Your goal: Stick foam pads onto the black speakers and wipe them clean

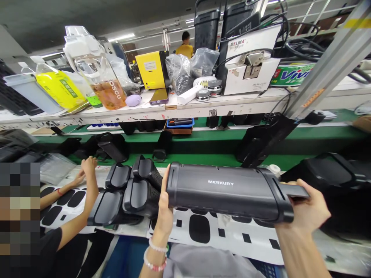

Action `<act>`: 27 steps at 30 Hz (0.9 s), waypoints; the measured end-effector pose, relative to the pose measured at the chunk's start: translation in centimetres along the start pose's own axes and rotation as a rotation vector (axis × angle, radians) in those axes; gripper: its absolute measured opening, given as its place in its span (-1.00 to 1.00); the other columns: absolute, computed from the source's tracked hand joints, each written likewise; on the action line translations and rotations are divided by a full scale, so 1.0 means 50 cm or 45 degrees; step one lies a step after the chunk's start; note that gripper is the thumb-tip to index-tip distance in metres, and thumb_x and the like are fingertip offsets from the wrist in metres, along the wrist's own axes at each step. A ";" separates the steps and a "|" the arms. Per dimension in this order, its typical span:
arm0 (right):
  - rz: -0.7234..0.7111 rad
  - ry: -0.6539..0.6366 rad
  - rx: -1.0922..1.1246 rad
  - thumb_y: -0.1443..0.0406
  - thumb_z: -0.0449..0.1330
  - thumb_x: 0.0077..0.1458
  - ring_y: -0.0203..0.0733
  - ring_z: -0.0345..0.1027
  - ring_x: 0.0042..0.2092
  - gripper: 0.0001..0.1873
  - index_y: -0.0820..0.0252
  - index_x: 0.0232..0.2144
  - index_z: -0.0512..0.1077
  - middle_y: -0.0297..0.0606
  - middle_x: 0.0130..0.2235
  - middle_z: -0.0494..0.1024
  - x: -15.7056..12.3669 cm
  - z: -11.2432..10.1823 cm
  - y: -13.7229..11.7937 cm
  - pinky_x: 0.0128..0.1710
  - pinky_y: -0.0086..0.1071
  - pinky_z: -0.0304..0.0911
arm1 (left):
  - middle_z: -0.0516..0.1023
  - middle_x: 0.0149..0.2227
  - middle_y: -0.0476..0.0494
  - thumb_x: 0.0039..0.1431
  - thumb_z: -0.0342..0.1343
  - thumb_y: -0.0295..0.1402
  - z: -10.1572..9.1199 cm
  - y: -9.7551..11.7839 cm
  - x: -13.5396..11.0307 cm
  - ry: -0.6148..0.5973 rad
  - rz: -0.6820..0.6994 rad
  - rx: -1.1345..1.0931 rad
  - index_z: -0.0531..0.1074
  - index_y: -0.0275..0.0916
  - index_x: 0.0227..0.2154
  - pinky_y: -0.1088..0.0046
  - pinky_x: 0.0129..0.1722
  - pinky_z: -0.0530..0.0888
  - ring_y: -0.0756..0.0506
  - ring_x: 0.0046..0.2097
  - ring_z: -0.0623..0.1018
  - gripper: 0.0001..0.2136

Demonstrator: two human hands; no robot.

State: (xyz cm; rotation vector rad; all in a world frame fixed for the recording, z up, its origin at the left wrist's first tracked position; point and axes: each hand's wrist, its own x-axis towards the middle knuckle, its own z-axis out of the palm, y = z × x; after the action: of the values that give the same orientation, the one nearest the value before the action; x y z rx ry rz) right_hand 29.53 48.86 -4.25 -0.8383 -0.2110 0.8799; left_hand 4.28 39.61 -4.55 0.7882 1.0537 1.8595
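A long black speaker (pixel 220 197) with MERKURY lettering lies sideways between my hands, held above the bench. My left hand (pixel 164 210) presses against its left end, thumb in front and the other fingers hidden behind. At the other end my right hand (pixel 308 210) is wrapped round the handle (pixel 295 190), its fingertips partly hidden. Below the speaker lies a white sheet (pixel 240 247) bearing black rounded pads (pixel 199 228) and small black squares. Several similar black speakers (pixel 139 195) stand together just left of my left hand.
A co-worker's hands (pixel 87 170) are at the left, over another pad sheet (pixel 68 210). Behind the bench runs a green conveyor belt (pixel 185 158) with black speakers on it. The shelf (pixel 185 112) above carries a drink jug (pixel 107 88), boxes and cables; a metal post (pixel 327 58) slants at right.
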 end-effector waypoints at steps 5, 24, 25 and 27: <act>-0.107 -0.210 0.010 0.26 0.14 -0.28 -0.34 -0.02 -0.67 -0.65 0.15 -0.91 0.11 -0.36 -0.80 0.02 -0.010 0.012 -0.019 -0.66 -0.38 -0.04 | 0.45 0.16 -0.10 -0.02 0.15 0.09 0.009 -0.001 -0.003 0.097 -0.126 -0.116 0.39 -0.10 0.12 0.31 0.22 0.34 -0.25 0.27 0.30 -0.35; -0.277 -0.582 -0.023 0.16 0.13 -0.02 -0.35 -0.14 -0.64 -0.53 0.13 -0.83 0.09 -0.42 -0.76 -0.02 -0.038 0.006 -0.031 -0.60 -0.36 -0.18 | 0.67 -0.34 -0.05 0.05 0.13 -0.18 0.017 0.021 -0.002 0.578 -0.377 -0.100 0.54 -0.22 -0.11 0.52 -0.21 0.57 -0.09 -0.22 0.65 -0.63; -0.271 -0.584 -0.023 0.17 0.12 -0.02 -0.34 -0.15 -0.64 -0.54 0.13 -0.83 0.09 -0.42 -0.76 -0.03 -0.039 0.007 -0.032 -0.60 -0.35 -0.19 | 0.67 -0.34 -0.05 0.04 0.13 -0.16 0.015 0.019 -0.003 0.570 -0.358 -0.105 0.54 -0.23 -0.11 0.53 -0.24 0.57 -0.09 -0.24 0.65 -0.62; -0.258 -0.572 -0.021 0.18 0.11 -0.02 -0.34 -0.16 -0.63 -0.55 0.12 -0.83 0.08 -0.42 -0.75 -0.04 -0.043 0.009 -0.034 -0.59 -0.35 -0.20 | 0.67 -0.35 -0.06 0.01 0.14 -0.14 0.013 0.016 -0.005 0.553 -0.332 -0.116 0.54 -0.24 -0.11 0.53 -0.28 0.56 -0.10 -0.25 0.65 -0.59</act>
State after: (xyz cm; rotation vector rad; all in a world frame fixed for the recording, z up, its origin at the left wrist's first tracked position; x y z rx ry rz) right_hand 28.92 46.91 -2.36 -0.6122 -0.6854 0.8659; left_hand 4.65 39.39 -3.57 0.1793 1.2586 1.8751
